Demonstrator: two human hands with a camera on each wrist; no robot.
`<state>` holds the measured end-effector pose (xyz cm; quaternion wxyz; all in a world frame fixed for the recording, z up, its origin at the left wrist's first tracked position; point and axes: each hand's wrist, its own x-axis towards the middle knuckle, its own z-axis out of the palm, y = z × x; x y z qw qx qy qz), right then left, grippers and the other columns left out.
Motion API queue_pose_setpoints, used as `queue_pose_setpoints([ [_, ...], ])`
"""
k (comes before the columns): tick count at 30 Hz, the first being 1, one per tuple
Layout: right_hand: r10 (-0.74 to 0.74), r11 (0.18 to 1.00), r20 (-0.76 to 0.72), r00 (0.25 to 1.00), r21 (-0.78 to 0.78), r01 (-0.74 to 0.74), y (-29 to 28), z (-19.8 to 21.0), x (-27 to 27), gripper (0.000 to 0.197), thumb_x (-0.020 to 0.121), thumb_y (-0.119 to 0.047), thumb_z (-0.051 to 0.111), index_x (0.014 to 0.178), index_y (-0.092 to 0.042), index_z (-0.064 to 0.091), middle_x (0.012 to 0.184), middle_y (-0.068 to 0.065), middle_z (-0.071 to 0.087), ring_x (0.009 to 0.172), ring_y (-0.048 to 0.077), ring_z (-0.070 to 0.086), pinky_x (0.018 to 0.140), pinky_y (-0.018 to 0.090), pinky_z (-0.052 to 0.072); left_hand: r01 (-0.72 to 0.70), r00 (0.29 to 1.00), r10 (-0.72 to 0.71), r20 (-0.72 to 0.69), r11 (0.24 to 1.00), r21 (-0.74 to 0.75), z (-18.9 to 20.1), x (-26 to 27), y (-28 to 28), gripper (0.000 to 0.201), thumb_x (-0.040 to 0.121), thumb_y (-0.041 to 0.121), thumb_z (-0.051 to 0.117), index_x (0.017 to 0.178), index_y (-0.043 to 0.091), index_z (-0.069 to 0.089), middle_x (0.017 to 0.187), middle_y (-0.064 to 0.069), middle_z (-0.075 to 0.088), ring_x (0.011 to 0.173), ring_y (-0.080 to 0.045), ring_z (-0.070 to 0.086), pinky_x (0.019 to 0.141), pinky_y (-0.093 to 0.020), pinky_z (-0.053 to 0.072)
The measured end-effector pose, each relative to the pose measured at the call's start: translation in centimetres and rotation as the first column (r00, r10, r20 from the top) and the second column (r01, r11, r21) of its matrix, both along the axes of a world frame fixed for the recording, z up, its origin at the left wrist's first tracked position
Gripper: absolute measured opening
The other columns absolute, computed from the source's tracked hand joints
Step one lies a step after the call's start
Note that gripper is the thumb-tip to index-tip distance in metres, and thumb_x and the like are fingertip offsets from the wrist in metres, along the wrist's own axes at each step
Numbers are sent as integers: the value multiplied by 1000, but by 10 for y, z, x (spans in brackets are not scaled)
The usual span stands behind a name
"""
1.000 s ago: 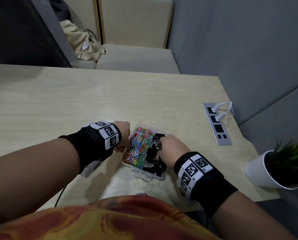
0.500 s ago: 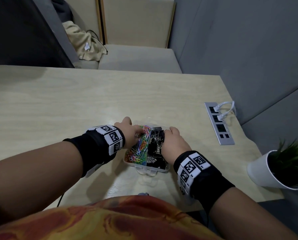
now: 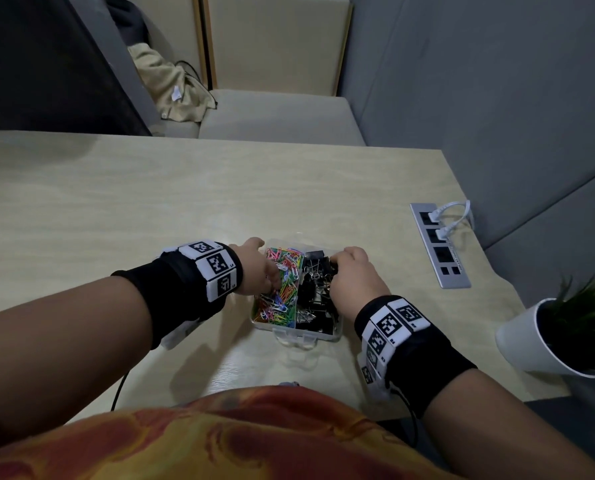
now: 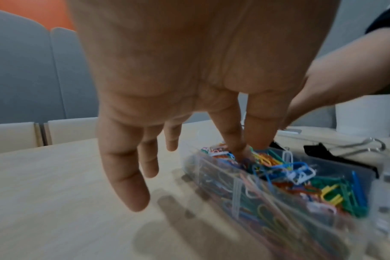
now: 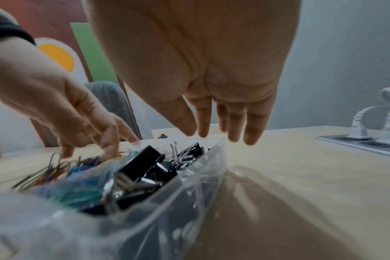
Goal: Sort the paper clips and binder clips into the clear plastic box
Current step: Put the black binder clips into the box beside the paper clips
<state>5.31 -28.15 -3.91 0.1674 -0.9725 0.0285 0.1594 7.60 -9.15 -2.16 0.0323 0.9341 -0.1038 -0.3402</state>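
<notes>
— Since half a second ago, what has moved?

— Both hands have spread a little toward the two sides of the clear plastic box (image 3: 297,332). Before, they were closer together over its middle. The box itself stays at the near part of the counter (image 3: 150,209), in front of the person.

— Where is the left hand (image 4: 189,73) now?

— It is over the left compartment. Two fingers (image 4: 229,126) reach straight down into the colourful paper clips (image 3: 282,289) and touch them. The other fingers hang straight outside the left wall of the box, above the counter. So its grip is wide and holds nothing.

— And the right hand (image 5: 200,61)?

— It is over the right compartment, where the black binder clips (image 3: 318,292) lie. In the right wrist view its fingers (image 5: 252,126) are straight and a little apart, above the far end of the box, and I see no clip between them. This grip is wide too. Whether the fingertips touch the box rim, I cannot tell.

— What else is on the counter?

— On the right there is a grey power strip (image 3: 439,245) with white plugs, and a white plant pot (image 3: 528,337) near the right edge.
</notes>
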Motion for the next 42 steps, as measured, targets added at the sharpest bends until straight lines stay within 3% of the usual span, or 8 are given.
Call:
queue_pose_setpoints([
  [5,1,995,119,993,-95,10,5,-3,-18,35,89,-14,50,124,-17,48,126,6,38,111,27,43,88,37,44,-101,990,114,81,984,-145,-5,0,6,33,89,28,51,109,52,61,156,-1,15,120,-27,51,102,-35,42],
  [8,-55,994,52,997,-95,60,10,-4,-26,38,88,-12,51,125,-11,42,126,10,36,109,32,46,83,38,44,-163,962,212,172,952,-259,-7,-2,17,19,85,29,60,103,35,61,136,-5,40,111,-26,55,94,-32,44],
  [13,-108,992,-30,994,-72,106,9,-10,-26,37,87,-2,45,123,-7,43,127,13,38,107,33,56,75,32,39,-245,967,253,31,955,-165,-23,-19,29,45,74,46,73,101,23,45,107,-1,66,94,-22,62,85,-36,51],
  [23,-71,991,4,997,-114,71,6,-14,-34,37,92,-13,42,129,-10,42,130,11,39,112,32,51,86,38,44,-244,954,267,139,956,-162,-30,-33,18,41,89,48,57,112,15,48,107,-7,66,98,-27,59,72,-30,41],
  [29,-12,984,87,996,-175,27,4,-15,-41,41,93,-26,48,131,-11,42,129,11,43,116,32,45,89,42,43,-277,944,304,131,942,-190,-30,-39,19,38,84,38,61,115,19,49,108,-3,67,98,-24,61,74,-29,44],
  [37,89,995,60,994,-39,-87,-7,-19,-35,45,97,-26,45,137,-6,38,137,11,36,118,31,46,93,39,43,-316,920,346,183,932,-175,-29,-36,17,35,89,43,59,112,18,51,104,-5,67,96,-25,60,75,-31,44],
  [40,128,992,9,992,-8,-128,-12,-16,-33,47,97,-27,44,138,-5,36,140,12,33,119,33,48,95,38,41,-306,924,321,209,946,-103,-17,-45,19,27,96,30,46,114,13,56,109,-11,65,101,-30,59,78,-32,42],
  [42,134,991,-12,991,-1,-134,-13,-14,-33,47,97,-28,45,137,-6,36,140,12,32,119,34,49,96,39,42,-206,973,199,120,977,48,-9,-60,23,26,92,23,47,112,14,61,111,-9,66,103,-29,59,82,-31,45],
])
